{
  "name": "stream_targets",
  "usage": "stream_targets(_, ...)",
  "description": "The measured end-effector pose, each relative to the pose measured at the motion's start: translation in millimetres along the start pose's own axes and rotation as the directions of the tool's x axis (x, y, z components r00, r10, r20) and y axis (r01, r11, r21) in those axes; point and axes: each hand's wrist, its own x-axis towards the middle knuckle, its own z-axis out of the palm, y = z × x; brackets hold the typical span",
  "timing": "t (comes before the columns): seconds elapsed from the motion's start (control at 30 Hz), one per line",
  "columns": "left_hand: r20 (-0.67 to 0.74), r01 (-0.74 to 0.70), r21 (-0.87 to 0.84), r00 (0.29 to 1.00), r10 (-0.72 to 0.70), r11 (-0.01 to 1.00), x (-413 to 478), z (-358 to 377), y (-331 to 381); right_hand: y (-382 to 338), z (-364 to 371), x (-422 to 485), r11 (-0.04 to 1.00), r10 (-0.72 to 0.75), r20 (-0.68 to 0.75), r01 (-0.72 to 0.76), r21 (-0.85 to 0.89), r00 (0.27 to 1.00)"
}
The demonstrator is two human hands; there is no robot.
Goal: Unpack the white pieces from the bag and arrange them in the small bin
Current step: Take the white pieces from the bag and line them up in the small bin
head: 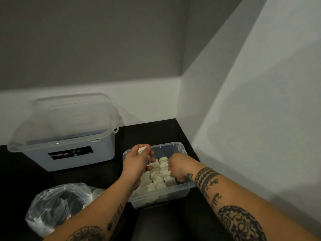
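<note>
The left hand (137, 162) grasps a white piece (142, 150) over the left rim of the small bin (161, 197) at lower centre. The right hand (178, 168) is curled down among the rows of white pieces (156, 180) inside; I cannot tell whether it holds one. The clear bag (57, 204) lies at lower left on the black table (147, 133).

The small bin (163, 197), of clear plastic, stands upright at the right. Inside it the white pieces (157, 181) lie in close rows, filling its near part. A single piece (142, 150) is held above its left rim. The clear bag (57, 204) lies crumpled at the near left.
</note>
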Motion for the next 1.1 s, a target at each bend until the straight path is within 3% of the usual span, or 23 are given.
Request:
stream_targets(0.3,0.013,0.044,-0.021,0.999,-0.043,0.999,-2,0,1,-12,18,9,0.994,0.054,0.079,-0.046,-0.102,0.995)
stream_targets(0.67,0.051,0.072,-0.069,0.996,-0.068,0.995,4,-5,7,-15,5,4,0.992,0.126,0.150,-0.122,-0.040,0.981)
stream_targets(0.77,0.094,0.129,-0.100,0.988,-0.120,0.987,6,-3,9,-16,-10,1,0.991,0.121,0.112,-0.126,0.037,0.986)
stream_targets(0.87,0.130,0.140,-0.127,0.984,-0.123,0.982,4,4,12,-14,-30,-1,0.952,0.143,0.058,-0.153,0.264,0.988)
stream_targets(0.97,0.138,0.128,-0.220,0.985,-0.099,0.967,2,10,10,-10,-43,-3,0.838,0.120,-0.016,-0.093,0.538,0.993)
stream_targets(1.1,0.105,0.106,-0.288,0.991,-0.078,0.952,8,15,5,-2,-43,-17,0.691,-0.037,-0.079,0.082,0.718,0.996)
